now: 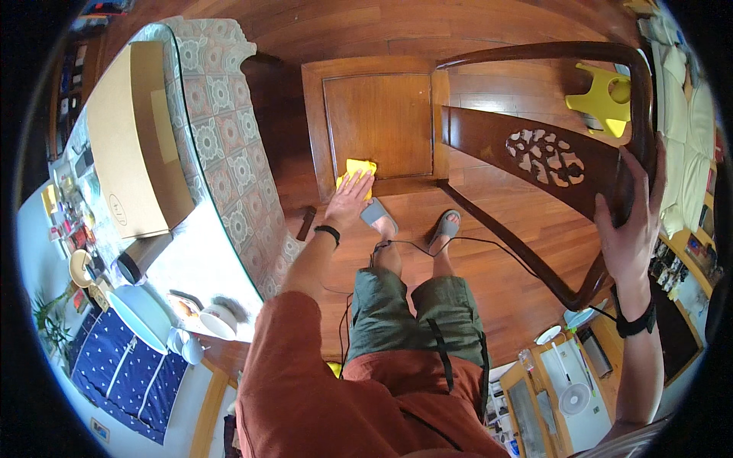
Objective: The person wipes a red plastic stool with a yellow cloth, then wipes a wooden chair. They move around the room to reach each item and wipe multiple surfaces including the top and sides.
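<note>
A dark wooden chair stands in front of me, its square panelled seat (389,122) ahead and its tall back to the right. My left hand (350,198) presses a yellow cloth (362,166) against the seat's near left corner, fingers laid over it. At the right, my right hand (631,237) grips the curved top rail (644,91) of the chair back, with fingers spread over the wood. Between the back's two side posts runs a wide splat (481,134) with a carved openwork oval. The chair's legs are mostly hidden beneath the seat.
To the left is a table with a patterned cloth (221,114) under a glass top, carrying an open cardboard box (126,145). A yellow stool (603,99) stands beyond the chair back, near a pale sofa (676,130). A black cable (489,243) crosses by my legs.
</note>
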Demonstrator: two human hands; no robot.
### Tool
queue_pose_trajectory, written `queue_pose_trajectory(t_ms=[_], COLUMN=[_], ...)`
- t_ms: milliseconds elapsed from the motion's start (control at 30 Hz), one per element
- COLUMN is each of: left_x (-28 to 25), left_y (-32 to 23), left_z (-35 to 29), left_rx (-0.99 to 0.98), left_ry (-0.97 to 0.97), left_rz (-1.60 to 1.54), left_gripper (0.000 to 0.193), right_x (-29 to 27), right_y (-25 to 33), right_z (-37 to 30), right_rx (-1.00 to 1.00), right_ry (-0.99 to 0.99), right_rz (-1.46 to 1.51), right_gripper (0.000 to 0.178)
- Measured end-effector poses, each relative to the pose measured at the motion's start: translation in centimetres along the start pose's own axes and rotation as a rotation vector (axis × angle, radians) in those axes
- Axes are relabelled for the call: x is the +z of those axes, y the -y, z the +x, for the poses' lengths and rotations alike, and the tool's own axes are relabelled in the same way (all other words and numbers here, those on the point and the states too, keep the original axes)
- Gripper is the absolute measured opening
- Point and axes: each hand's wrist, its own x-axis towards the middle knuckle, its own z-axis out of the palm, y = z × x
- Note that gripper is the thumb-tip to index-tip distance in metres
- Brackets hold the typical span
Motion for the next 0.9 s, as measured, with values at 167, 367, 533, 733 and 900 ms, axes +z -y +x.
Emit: queue_pose_trajectory(t_ms=[167,367,533,733,900], left_x=[-0.5,-7.9,-10.1,-4.5,0.2], left_y=[2.8,11.6,12.4,1.8,-4.4], left_z=[4.5,19.6,22.6,11.3,5.7], left_rx=[0.092,-0.148,-0.09,0.164,0.225], left_ry=[0.027,-0.544,-0.472,0.04,-0.068], left_rz=[0.176,-0.025,-0.061,0.271,0.119], left_gripper=[0.073,0.071,0.069,0.073,0.067], right_x=[0.2,0.4,0.1,0.4,0.3], right_y=[-0.2,-0.6,-0.8,-0.4,-0.1], right_z=[-0.2,-0.2,-0.1,-0.1,0.0], right_rx=[-0.014,-0.022,-0.083,-0.036,-0.009], right_ry=[-0.019,0.016,0.01,-0.004,-0.025], right_rz=[0.005,-0.077,-0.184,-0.099,-0.05], right_gripper=[0.071,0.072,0.069,0.07,0.07])
